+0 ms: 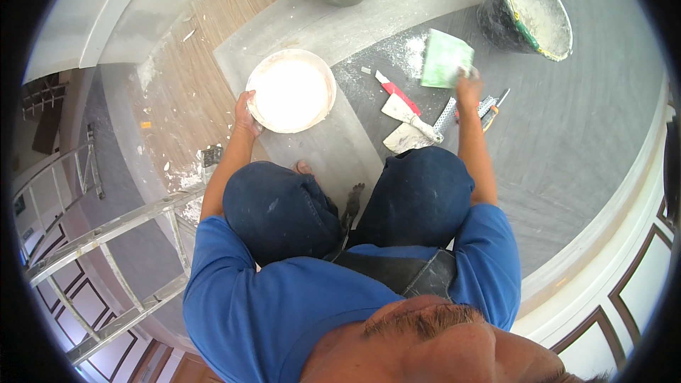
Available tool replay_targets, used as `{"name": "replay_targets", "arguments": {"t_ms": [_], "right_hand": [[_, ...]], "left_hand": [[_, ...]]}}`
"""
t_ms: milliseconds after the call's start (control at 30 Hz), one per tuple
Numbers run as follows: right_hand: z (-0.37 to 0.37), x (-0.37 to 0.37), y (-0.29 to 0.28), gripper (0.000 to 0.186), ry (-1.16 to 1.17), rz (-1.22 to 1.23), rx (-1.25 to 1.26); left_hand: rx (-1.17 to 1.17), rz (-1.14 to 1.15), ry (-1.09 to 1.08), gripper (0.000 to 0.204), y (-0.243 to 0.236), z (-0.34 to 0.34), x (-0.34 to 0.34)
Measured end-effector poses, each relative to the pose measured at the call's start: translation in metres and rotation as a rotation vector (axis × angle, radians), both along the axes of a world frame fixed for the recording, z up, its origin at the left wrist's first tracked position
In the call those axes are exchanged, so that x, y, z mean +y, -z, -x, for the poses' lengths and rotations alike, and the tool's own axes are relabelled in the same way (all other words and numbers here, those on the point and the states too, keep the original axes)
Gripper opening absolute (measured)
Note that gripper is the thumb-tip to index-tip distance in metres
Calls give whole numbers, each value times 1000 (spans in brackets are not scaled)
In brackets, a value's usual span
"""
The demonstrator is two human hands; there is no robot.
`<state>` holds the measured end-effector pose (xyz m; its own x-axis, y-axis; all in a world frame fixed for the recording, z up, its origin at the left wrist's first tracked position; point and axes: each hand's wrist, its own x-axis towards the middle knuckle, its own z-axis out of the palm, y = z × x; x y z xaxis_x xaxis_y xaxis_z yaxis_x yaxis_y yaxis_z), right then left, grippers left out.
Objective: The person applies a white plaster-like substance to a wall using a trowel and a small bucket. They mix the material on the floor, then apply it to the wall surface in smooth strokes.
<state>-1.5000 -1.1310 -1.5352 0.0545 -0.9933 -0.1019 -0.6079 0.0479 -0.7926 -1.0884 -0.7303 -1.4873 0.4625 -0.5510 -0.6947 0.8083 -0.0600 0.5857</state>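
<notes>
Squatted over white bowl [291,90] and green bag [445,60], upper middle of frame.

Left hand [246,115] gripped bowl rim at its lower left edge. Right hand [468,85] pinched lower right corner of bag, held above grey floor [582,128]. Bag well right of bowl, long axis upright, nearer right hand. Putty knives [406,122] between both, lower.
</notes>
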Motion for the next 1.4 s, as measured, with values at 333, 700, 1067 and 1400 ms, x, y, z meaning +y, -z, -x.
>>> {"name": "replay_targets", "arguments": {"t_ms": [333, 700, 1067, 1400], "right_hand": [[3, -10, 42, 29, 49, -2, -156], [-169, 64, -48, 34, -286, -812, -905], [-146, 92, -141, 35, -538, 431, -185], [-66, -17, -9, 35, -77, -279, -376]], "left_hand": [[15, -2, -47, 57, 1, 2, 0], [-17, -3, -71, 62, -18, 14, 4], [58, 110, 17, 58, -13, 21, -24], [-92, -93, -144, 61, 19, -17, 13]]}}
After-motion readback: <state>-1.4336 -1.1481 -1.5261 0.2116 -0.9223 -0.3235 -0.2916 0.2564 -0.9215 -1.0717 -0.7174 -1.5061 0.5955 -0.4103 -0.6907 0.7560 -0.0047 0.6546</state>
